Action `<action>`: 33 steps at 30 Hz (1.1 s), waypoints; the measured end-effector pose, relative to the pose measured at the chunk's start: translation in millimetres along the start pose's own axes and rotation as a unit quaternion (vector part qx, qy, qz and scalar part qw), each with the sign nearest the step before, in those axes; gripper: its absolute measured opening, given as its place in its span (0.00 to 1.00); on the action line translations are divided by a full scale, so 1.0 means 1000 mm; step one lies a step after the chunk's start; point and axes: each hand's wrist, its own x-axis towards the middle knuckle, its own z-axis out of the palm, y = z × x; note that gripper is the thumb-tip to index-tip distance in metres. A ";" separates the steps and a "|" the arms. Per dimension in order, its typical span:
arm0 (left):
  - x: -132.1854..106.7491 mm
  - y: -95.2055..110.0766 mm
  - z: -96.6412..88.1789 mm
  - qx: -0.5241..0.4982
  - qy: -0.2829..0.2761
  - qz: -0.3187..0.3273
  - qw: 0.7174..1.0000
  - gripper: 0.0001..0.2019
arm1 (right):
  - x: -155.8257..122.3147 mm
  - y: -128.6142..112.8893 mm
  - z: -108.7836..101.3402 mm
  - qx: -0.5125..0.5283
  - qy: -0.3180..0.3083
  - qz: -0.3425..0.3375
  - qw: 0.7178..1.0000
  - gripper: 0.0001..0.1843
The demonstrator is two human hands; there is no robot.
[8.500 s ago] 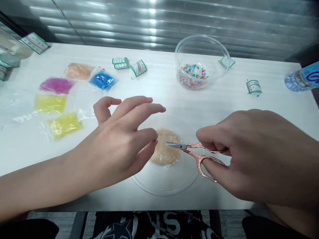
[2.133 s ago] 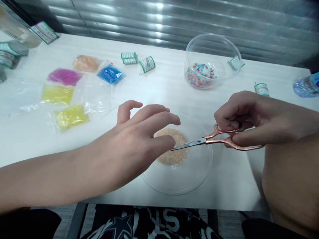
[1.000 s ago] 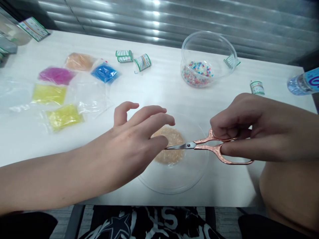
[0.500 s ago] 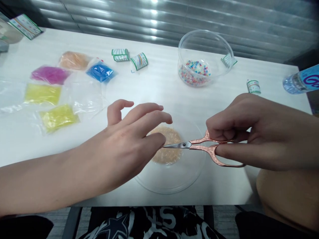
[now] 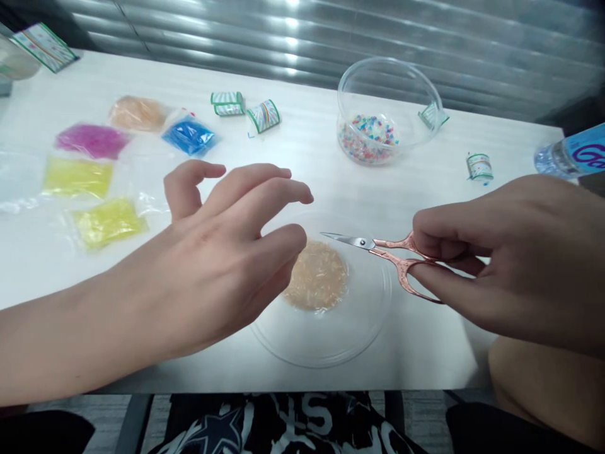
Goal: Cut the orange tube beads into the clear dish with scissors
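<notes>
My left hand [image 5: 227, 258] is over the left side of a clear round bowl [image 5: 326, 364], thumb and index finger pressed together and the other fingers raised and bent. Whatever sits in that pinch is hidden. In my right hand [image 5: 491, 252] is a small pair of scissors [image 5: 363, 243] with copper-coloured handles, fingers through the loops. Its blades look closed and point left over the bowl, apart from my left hand. A tan, grainy, wet-looking mass [image 5: 321, 277] lies in the middle of the bowl.
A clear tub [image 5: 368, 154] of multicoloured beads stands at the back. Blue [image 5: 190, 135], purple [image 5: 94, 140], yellow [image 5: 111, 222] and orange [image 5: 139, 113] bags lie left. Curled green-edged packets [image 5: 263, 116] lie behind; a bottle [image 5: 574, 153] is at far right.
The scissors have moved away from my left fingertips, up and to the right. My left hand has risen slightly and shifted left, with the pinch kept.
</notes>
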 end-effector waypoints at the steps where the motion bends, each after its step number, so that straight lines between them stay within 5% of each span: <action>1: 0.000 0.000 0.000 0.003 -0.001 0.001 1.000 0.08 | -0.001 0.000 0.001 0.002 -0.006 0.001 1.000 0.13; 6: 0.002 -0.001 -0.001 0.013 -0.020 0.006 1.000 0.12 | -0.005 -0.001 0.007 -0.015 -0.009 0.011 1.000 0.05; 13: 0.003 -0.006 -0.001 -0.004 -0.045 0.004 0.999 0.18 | -0.001 -0.009 0.008 -0.007 -0.009 -0.006 1.000 0.09; 20: 0.003 -0.016 -0.005 -0.147 -0.125 -0.060 0.979 0.13 | 0.007 -0.020 0.008 0.020 -0.013 0.001 1.000 0.06; 27: 0.004 -0.017 -0.006 -0.165 -0.108 -0.071 0.978 0.15 | 0.015 -0.042 0.010 -0.034 0.017 -0.023 0.999 0.13; 33: 0.001 -0.018 -0.006 -0.157 -0.096 -0.063 0.981 0.17 | 0.002 -0.039 0.005 0.024 -0.047 -0.060 0.997 0.09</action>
